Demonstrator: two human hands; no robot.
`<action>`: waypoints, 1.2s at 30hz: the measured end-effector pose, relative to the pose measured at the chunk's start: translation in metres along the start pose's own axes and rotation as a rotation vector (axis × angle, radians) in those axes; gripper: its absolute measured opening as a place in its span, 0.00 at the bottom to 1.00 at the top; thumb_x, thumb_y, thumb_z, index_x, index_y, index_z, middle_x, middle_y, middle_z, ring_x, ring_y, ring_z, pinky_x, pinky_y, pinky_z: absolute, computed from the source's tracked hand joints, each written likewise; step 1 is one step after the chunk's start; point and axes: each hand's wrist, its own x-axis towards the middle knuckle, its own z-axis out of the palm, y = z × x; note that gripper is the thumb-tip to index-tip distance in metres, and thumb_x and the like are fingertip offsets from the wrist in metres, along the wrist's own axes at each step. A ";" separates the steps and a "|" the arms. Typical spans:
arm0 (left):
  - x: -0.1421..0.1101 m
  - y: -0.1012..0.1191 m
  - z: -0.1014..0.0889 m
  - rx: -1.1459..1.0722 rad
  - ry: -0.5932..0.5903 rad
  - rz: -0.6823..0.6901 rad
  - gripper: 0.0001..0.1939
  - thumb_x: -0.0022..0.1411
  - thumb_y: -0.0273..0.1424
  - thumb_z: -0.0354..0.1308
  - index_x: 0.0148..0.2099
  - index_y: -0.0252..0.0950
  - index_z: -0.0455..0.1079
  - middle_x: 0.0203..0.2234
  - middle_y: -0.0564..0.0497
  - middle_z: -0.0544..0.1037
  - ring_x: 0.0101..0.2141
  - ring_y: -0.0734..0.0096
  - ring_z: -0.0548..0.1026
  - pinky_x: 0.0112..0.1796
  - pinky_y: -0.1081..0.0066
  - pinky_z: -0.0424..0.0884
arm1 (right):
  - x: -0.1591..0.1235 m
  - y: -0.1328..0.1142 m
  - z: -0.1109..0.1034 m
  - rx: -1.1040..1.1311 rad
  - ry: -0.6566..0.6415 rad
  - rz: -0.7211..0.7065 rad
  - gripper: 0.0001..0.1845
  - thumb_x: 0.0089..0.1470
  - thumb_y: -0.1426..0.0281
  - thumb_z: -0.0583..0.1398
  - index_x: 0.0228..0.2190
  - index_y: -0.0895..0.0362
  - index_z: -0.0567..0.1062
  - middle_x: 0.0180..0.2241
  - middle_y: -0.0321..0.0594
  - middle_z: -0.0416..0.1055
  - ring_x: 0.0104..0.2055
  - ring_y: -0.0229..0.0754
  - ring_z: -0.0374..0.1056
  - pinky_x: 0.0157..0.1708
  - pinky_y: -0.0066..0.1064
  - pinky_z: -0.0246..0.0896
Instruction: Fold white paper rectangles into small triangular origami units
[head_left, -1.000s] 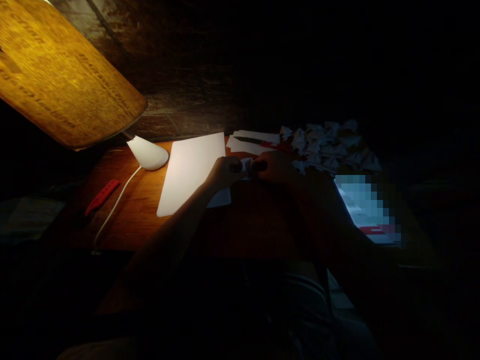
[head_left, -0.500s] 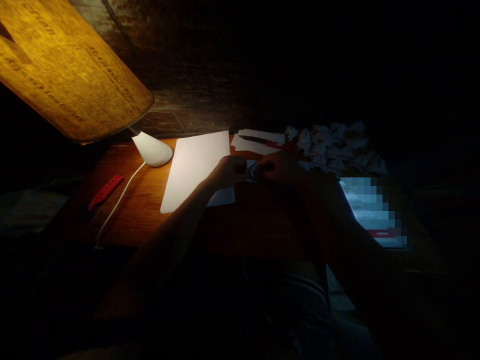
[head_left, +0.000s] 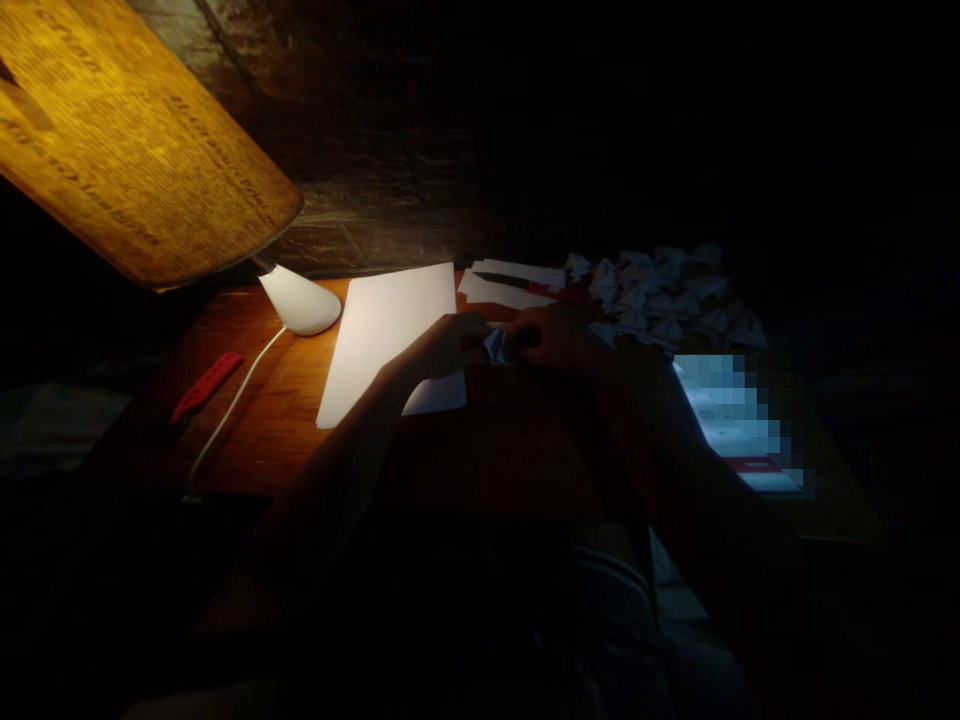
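Between my two hands is a small folded piece of white paper [head_left: 496, 345], held above the wooden table [head_left: 517, 450]. My left hand [head_left: 457, 338] is closed on its left side, and my right hand [head_left: 551, 338] is closed on its right side. Both hands are in shadow, so single fingers are hard to make out. Beneath and left of my left hand lies a stack of white sheets [head_left: 397, 320]. Beyond my right hand, several small folded paper pieces [head_left: 637, 298] lie heaped at the back right.
A lamp with a printed yellow shade [head_left: 150, 150] and white base [head_left: 304, 305] stands at the left, its white cord [head_left: 232, 415] running forward. A red-handled tool [head_left: 206, 385] lies left of it. Red-handled scissors [head_left: 536, 287] rest on paper strips [head_left: 502, 290]. A lit screen [head_left: 724, 430] is at right.
The folded paper has turned between my fingers, and its facets show differently. My hands have shifted slightly. The whole view has moved a little.
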 end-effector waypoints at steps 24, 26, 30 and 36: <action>0.004 -0.035 0.019 -0.001 0.097 0.079 0.18 0.55 0.24 0.61 0.49 0.35 0.80 0.41 0.46 0.85 0.39 0.65 0.81 0.40 0.69 0.76 | -0.001 -0.006 -0.003 0.051 -0.090 0.016 0.18 0.58 0.54 0.66 0.33 0.57 0.85 0.35 0.43 0.80 0.34 0.41 0.70 0.34 0.33 0.54; 0.005 -0.036 0.019 -0.021 0.102 0.055 0.16 0.55 0.24 0.61 0.46 0.33 0.81 0.38 0.46 0.85 0.37 0.66 0.81 0.37 0.70 0.76 | -0.002 -0.010 -0.004 0.035 -0.100 0.043 0.21 0.55 0.51 0.67 0.33 0.57 0.85 0.33 0.41 0.80 0.33 0.40 0.69 0.33 0.33 0.51; 0.005 -0.037 0.013 -0.073 0.059 0.030 0.16 0.55 0.23 0.60 0.45 0.34 0.82 0.36 0.49 0.86 0.35 0.70 0.80 0.37 0.72 0.76 | -0.003 -0.014 -0.004 0.001 -0.078 0.073 0.21 0.55 0.51 0.67 0.33 0.57 0.84 0.32 0.41 0.79 0.32 0.40 0.67 0.32 0.33 0.49; 0.002 -0.038 0.004 -0.081 0.011 0.053 0.20 0.53 0.24 0.60 0.48 0.36 0.83 0.37 0.49 0.85 0.35 0.71 0.79 0.38 0.72 0.74 | -0.002 -0.012 -0.004 0.002 -0.074 0.067 0.15 0.54 0.57 0.66 0.33 0.57 0.83 0.34 0.42 0.80 0.33 0.42 0.68 0.34 0.34 0.51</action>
